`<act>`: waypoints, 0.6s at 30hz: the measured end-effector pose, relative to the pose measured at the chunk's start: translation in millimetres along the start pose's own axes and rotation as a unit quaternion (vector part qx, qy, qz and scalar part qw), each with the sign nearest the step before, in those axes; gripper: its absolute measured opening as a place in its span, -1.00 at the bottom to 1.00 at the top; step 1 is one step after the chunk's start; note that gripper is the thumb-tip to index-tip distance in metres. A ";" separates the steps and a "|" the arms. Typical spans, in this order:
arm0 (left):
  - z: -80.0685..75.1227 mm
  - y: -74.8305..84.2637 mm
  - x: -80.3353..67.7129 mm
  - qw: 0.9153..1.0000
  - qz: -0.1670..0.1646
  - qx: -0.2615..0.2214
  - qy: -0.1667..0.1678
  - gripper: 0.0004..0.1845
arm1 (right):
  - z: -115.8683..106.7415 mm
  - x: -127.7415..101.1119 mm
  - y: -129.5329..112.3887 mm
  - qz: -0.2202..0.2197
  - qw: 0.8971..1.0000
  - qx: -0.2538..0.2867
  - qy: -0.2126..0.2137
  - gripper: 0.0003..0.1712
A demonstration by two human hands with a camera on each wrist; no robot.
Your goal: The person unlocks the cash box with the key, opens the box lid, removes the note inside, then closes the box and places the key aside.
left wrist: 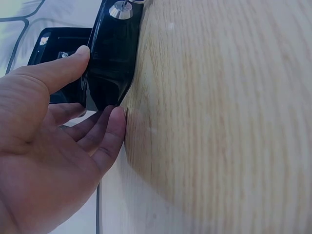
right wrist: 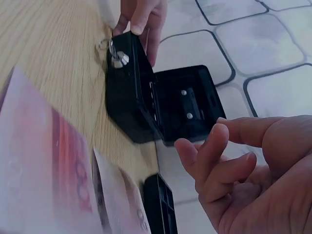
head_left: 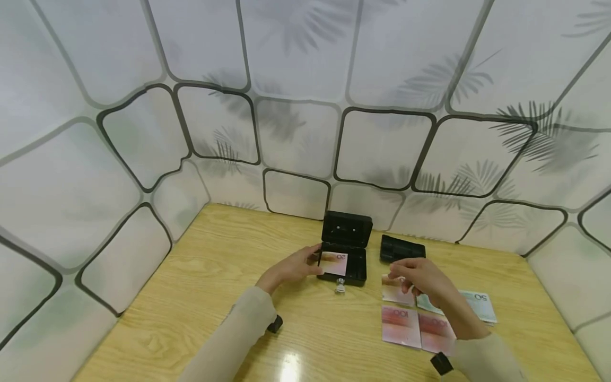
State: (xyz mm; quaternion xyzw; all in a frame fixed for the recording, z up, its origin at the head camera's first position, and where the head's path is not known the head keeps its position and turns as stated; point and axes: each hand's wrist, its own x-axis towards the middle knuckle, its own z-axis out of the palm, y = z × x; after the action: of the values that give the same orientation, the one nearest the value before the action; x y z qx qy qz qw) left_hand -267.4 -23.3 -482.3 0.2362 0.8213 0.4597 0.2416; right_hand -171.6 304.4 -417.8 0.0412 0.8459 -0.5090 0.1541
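Observation:
A black cash box (head_left: 355,268) stands with its lid (head_left: 347,229) raised, and a 20 banknote (head_left: 332,263) lies inside. My left hand (head_left: 297,268) grips the box's left end. In the left wrist view, the thumb of that left hand (left wrist: 53,131) rests at the upper edge while its fingers lie against the side near the table. Keys (head_left: 340,287) hang from the lock at the front. My right hand (head_left: 422,278), fingers loosely bent and holding nothing, hovers over a brownish banknote (head_left: 393,294) and partly hides green 50 banknotes (head_left: 479,305).
Two pink 100 banknotes (head_left: 401,326) lie side by side nearer me, the right one partly behind my wrist. A black compartment tray (head_left: 401,248) sits right of the cash box. The wooden table (head_left: 191,313) meets patterned fabric walls (head_left: 296,196) at the back and sides.

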 end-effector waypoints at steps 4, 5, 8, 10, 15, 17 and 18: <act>-0.4 1.1 0.1 1.000 -0.001 -0.001 0.001 -0.19 | 15.8 17.5 -10.2 -0.011 1.000 0.009 0.001 -0.53; -0.4 1.2 0.0 1.000 -0.001 -0.001 0.002 -0.19 | 20.0 21.5 -12.7 -0.011 1.000 0.015 0.000 -0.53; -0.2 1.2 0.0 1.000 0.000 -0.005 0.003 -0.19 | 31.0 32.7 -17.9 -0.010 0.999 0.032 -0.009 -0.55; -0.1 0.9 0.0 1.000 0.001 -0.007 0.002 -0.18 | 36.2 39.5 -19.3 -0.008 0.999 0.042 -0.018 -0.55; -0.2 1.8 -0.1 1.000 0.002 -0.007 0.000 -0.18 | 44.2 51.0 -20.6 -0.007 0.998 0.052 -0.028 -0.53; -0.4 1.8 -0.2 1.000 0.003 -0.008 -0.001 -0.18 | 47.1 53.8 -21.4 -0.007 0.998 0.048 -0.026 -0.53; -0.5 1.9 -0.2 1.000 0.003 -0.008 -0.001 -0.18 | 48.6 55.1 -21.8 -0.007 0.999 0.044 -0.024 -0.53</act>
State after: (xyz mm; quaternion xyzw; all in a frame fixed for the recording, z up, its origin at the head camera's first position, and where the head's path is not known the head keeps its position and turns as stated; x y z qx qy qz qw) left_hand -267.3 -22.9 -480.4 0.2367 0.8168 0.4666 0.2429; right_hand -218.3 246.7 -437.1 0.0300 0.8189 -0.5477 0.1690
